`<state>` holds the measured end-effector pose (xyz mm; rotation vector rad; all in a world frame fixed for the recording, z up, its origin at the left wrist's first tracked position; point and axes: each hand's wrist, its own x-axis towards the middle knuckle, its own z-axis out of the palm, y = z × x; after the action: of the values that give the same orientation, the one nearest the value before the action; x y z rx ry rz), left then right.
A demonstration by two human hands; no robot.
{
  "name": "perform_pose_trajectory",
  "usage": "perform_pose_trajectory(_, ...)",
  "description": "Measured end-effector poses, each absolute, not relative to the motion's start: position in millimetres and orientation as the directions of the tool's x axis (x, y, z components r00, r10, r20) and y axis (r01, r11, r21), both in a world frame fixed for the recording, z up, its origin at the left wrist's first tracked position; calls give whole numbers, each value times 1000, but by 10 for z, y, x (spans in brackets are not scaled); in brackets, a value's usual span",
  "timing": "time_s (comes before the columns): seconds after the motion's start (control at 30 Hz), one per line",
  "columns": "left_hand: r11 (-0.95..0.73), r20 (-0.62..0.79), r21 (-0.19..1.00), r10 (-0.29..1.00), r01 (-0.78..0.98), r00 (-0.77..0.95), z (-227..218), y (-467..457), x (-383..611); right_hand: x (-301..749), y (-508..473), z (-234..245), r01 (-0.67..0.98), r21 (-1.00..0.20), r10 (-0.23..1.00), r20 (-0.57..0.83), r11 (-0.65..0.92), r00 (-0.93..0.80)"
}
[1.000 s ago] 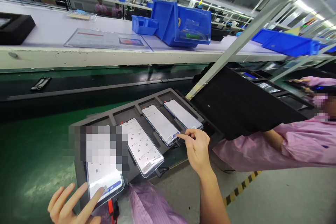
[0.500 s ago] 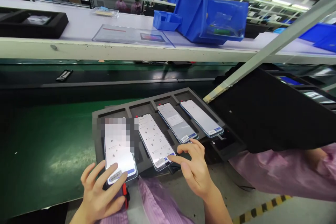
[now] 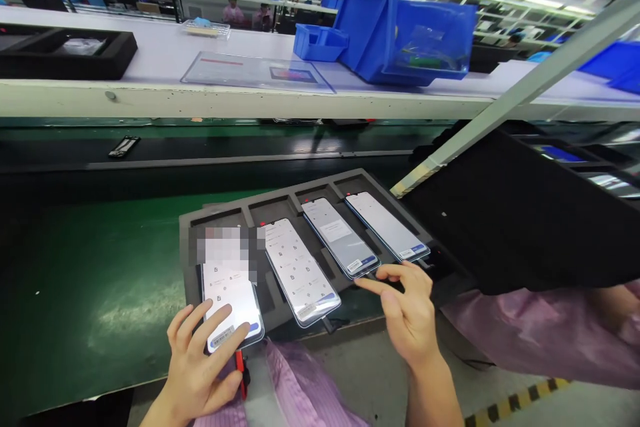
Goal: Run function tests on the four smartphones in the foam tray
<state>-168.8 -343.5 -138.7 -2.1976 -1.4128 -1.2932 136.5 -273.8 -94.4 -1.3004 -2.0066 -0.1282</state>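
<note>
Several lit smartphones lie face up in a dark grey foam tray [image 3: 186, 243]. My left hand [image 3: 200, 353] is spread over the lower end of the leftmost smartphone [image 3: 235, 303], index fingertip at its blue on-screen button. Part of that screen is pixelated. My right hand [image 3: 413, 310] holds nothing; its index finger points at the bottom edge of the third smartphone [image 3: 337, 230], which shows a pop-up box. Whether it touches the glass I cannot tell. Between them is the second smartphone [image 3: 300, 270], showing rows of icons. The rightmost smartphone [image 3: 387, 223] has a mostly blank white screen.
A green bench [image 3: 100, 280] extends left of the tray. Behind, a dark strip holds a small black part [image 3: 124, 147]. Above runs a white shelf with blue bins [image 3: 370, 40]. A slanted metal post [image 3: 480, 120] and a black sheet [image 3: 520, 220] stand right, near another person's pink sleeve [image 3: 540, 333].
My right hand has moved right, from the lower end of the second smartphone to that of the third. My left hand stays over the leftmost one. The view has shifted slightly.
</note>
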Motion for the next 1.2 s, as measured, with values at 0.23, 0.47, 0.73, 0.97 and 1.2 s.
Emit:
perform_pose_trajectory(0.23,-487,735,215,651,847,188,-1407,-3439,-1755,1903,-2418,-1150,931,-359,717,666,62,208)
perform_pose_trajectory(0.47,-483,740,269,657,834,142,-1437,-3428,-1742,2138,-2309,-1167,926,-365,683,653,-96,328)
perform_pose_trajectory(0.73,-475,720,374,690,797,74,-1465,-3463,-1727,2159,-2315,-1122,922,-351,713,604,-164,356)
perform_pose_trajectory(0.97,-429,616,588,787,685,-36,-1187,-3310,-1876,1854,-2372,-968,945,-324,750,634,38,188)
perform_pose_trajectory(1.2,-468,389,417,867,779,312,-987,-3001,-1977,1157,-2485,-844,792,-313,794,514,525,-323)
